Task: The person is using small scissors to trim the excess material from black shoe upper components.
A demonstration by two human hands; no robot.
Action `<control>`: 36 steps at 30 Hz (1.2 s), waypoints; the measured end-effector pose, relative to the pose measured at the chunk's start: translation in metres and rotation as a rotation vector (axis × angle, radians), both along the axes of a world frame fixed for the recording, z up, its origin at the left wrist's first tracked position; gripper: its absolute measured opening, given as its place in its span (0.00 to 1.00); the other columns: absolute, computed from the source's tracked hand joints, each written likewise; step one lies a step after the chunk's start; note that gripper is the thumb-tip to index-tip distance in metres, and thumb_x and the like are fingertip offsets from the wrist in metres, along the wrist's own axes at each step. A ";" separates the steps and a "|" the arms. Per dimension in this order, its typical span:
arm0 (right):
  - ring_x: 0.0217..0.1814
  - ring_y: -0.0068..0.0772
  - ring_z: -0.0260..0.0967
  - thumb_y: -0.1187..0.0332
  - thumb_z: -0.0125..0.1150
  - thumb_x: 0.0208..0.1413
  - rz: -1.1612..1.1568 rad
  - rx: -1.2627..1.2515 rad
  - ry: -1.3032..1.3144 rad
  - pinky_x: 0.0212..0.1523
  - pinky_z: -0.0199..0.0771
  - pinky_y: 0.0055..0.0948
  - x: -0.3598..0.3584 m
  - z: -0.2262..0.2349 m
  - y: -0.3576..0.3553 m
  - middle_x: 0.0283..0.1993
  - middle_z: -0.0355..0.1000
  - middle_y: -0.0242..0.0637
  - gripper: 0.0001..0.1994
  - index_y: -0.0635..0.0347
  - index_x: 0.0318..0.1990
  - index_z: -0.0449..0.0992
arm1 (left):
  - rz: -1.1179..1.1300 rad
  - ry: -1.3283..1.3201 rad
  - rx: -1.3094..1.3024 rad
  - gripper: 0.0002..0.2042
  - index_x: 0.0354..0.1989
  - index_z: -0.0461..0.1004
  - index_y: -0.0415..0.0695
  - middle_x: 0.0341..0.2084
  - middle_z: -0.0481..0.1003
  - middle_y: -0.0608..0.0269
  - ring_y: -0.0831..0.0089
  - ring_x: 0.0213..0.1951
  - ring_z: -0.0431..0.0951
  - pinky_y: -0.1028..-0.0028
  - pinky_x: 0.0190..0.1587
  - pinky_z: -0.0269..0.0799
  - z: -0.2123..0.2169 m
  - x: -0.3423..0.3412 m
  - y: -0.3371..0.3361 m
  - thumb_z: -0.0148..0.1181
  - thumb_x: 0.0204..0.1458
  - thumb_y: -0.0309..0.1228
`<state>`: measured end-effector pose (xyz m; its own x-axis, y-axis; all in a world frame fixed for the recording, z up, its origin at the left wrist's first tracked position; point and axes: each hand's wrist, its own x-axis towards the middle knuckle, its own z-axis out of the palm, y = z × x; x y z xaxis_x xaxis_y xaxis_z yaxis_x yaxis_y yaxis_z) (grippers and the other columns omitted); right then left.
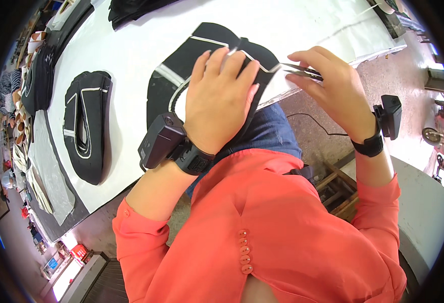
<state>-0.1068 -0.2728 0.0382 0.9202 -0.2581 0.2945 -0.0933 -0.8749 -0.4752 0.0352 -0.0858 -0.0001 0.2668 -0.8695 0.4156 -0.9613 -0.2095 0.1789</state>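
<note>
A black shoe upper (217, 36) with white strips along its seams and edges lies at the near edge of the white-covered table. My left hand (222, 96) rests flat on it, fingers spread and palm down, hiding its middle. Off its right edge, my right hand (328, 76) is closed on a slim dark metal tool (307, 72) with two narrow arms, like snips or tweezers. The tool points at a white strip end (281, 66) beside the upper's right corner; I cannot tell whether it grips the strip.
Another black upper (88, 126) with white strips lies to the left on the white table cover (126, 60). Dark pieces (136, 10) sit at the far edge, and a black stack (37, 81) stands far left. A wooden crate (335, 187) is below, right of my lap.
</note>
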 end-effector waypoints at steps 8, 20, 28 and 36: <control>0.32 0.55 0.76 0.52 0.61 0.66 -0.192 0.005 0.305 0.33 0.73 0.46 0.002 -0.006 0.013 0.26 0.75 0.46 0.19 0.60 0.39 0.70 | 0.021 0.020 -0.008 0.19 0.55 0.78 0.49 0.57 0.72 0.61 0.55 0.61 0.69 0.58 0.63 0.67 -0.004 0.004 0.000 0.68 0.53 0.30; 0.28 0.51 0.76 0.55 0.63 0.65 -0.154 -0.085 0.105 0.28 0.74 0.43 0.008 -0.027 0.023 0.24 0.75 0.43 0.16 0.58 0.37 0.71 | -0.015 0.026 -0.007 0.16 0.52 0.79 0.46 0.52 0.76 0.60 0.55 0.58 0.72 0.59 0.61 0.69 0.000 0.010 -0.002 0.66 0.55 0.28; 0.28 0.50 0.76 0.57 0.64 0.64 -0.167 0.018 0.026 0.28 0.73 0.42 0.007 -0.030 0.023 0.24 0.74 0.43 0.15 0.59 0.36 0.71 | -0.033 0.045 0.035 0.17 0.54 0.79 0.45 0.53 0.76 0.58 0.55 0.59 0.72 0.58 0.63 0.67 0.004 0.010 -0.001 0.66 0.54 0.29; 0.29 0.53 0.75 0.57 0.64 0.64 -0.189 0.085 0.036 0.29 0.73 0.44 0.010 -0.032 0.022 0.25 0.75 0.45 0.15 0.59 0.36 0.71 | -0.029 0.021 0.056 0.18 0.55 0.79 0.46 0.53 0.76 0.58 0.55 0.60 0.71 0.58 0.64 0.67 0.004 0.009 -0.001 0.67 0.54 0.30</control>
